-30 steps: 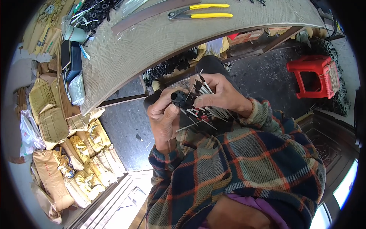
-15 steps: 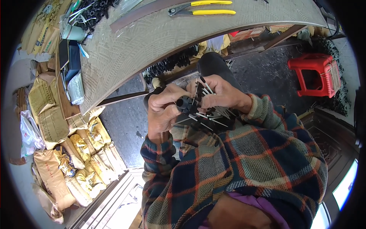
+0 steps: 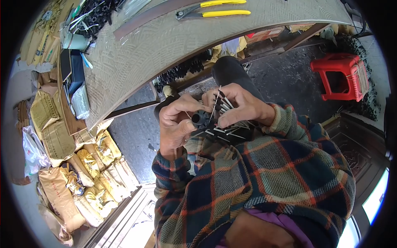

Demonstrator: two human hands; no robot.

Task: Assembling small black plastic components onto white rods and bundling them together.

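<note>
Over my lap, my left hand (image 3: 173, 124) is closed around a small black round plastic hub (image 3: 199, 119), whose hollow end faces up. Close against it, my right hand (image 3: 244, 106) pinches several thin white rods (image 3: 225, 103) with black ends. The fingertips of both hands meet at the hub's rim, where one thin rod stands up between them. Whether that rod sits in the hub I cannot tell. Beneath my hands, more loose white rods (image 3: 233, 131) lie fanned out across my lap, partly hidden by my right hand.
Ahead is a curved table (image 3: 153, 47) with yellow-handled pincers (image 3: 227, 13) and a heap of black parts (image 3: 97, 18). A dark blue box (image 3: 77, 72) stands at its left edge. Wrapped bundles (image 3: 58, 198) lie at the left. A red stool (image 3: 336, 65) stands at the far right.
The rods in my right hand have tilted, and a white rod tip now rises where a black end stood. My left hand keeps its hold on the hub. The view has shifted slightly.
</note>
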